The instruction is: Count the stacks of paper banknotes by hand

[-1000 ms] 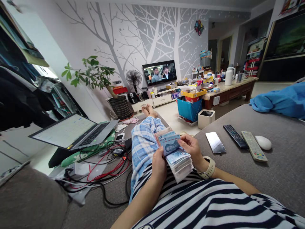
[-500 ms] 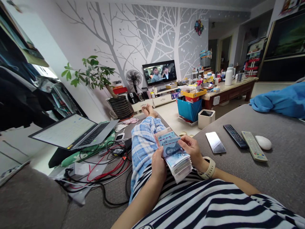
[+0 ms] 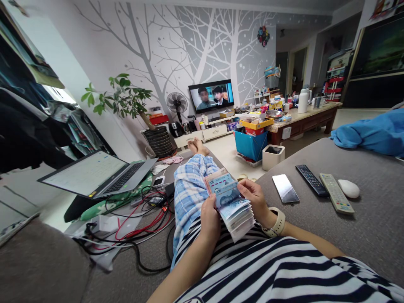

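A thick stack of banknotes point(image 3: 236, 219), blue on top, is held over my lap. My left hand point(image 3: 211, 216) is closed around the near left side of the stack, thumb lying on the notes. With thumb and fingers pinched, my right hand point(image 3: 254, 195) grips the right edge of a blue banknote point(image 3: 227, 193) near the top. Many notes are folded over and fan out toward me, while a few pinkish ones show at the far left edge. The fingers under the stack are hidden. A pale watch point(image 3: 277, 223) sits on my right wrist.
On the sofa to my right lie a phone point(image 3: 285, 188), a black remote point(image 3: 312, 180), a beige remote point(image 3: 337, 193) and a white mouse point(image 3: 349, 188). To my left are an open laptop point(image 3: 101, 174) and tangled cables point(image 3: 139, 231). A cluttered table point(image 3: 309, 111) stands farther off.
The blue note under my right hand has shifted very slightly, with both hands keeping their hold. The picture on the television is different.
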A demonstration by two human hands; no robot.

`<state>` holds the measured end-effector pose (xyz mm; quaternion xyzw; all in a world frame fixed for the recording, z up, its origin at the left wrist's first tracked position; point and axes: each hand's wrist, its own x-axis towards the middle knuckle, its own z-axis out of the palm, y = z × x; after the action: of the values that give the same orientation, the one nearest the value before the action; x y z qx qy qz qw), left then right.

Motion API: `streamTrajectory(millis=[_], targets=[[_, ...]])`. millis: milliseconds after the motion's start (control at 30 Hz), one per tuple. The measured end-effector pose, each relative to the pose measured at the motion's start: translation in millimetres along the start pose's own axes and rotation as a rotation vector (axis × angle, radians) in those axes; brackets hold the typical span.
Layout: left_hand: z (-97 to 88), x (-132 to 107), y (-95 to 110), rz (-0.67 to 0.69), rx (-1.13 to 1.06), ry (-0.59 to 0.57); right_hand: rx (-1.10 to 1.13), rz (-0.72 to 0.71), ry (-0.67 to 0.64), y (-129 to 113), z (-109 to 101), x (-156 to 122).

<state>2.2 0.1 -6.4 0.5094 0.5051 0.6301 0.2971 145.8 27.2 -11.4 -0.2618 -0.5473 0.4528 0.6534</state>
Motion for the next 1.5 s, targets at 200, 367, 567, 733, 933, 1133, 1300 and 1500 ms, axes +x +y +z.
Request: streamTrajectory(millis=[200, 367, 567, 733, 933, 1133, 1300, 1500], targets=[[1.5, -1, 6, -0.057, -0.085, 0.028, -0.020, 0.000, -0.003, 0, 0, -1], [2.2, -2, 13, -0.088, -0.152, 0.019, -0.018, -0.004, -0.008, 0, 0, 0], [3.4, -1, 14, -0.160, -0.245, 0.037, -0.024, 0.003, -0.003, 1, 0, 0], [8.7, 4, 0, -0.233, -0.382, 0.020, -0.012, -0.021, 0.009, 3, -1, 0], [11.5, 5, -3, -0.224, -0.442, 0.051, 0.065, -0.031, 0.006, 6, 1, 3], [14.6, 5, -6, -0.277, -0.567, -0.025, 0.042, 0.009, 0.050, 15, 1, 8], [19.4, 7, -11, -0.296, -0.592, -0.003, 0.040, 0.001, 0.119, 20, 1, 10], [19.5, 8, -12, -0.265, -0.571, 0.003, -0.050, -0.024, 0.079, 20, -1, 9]])
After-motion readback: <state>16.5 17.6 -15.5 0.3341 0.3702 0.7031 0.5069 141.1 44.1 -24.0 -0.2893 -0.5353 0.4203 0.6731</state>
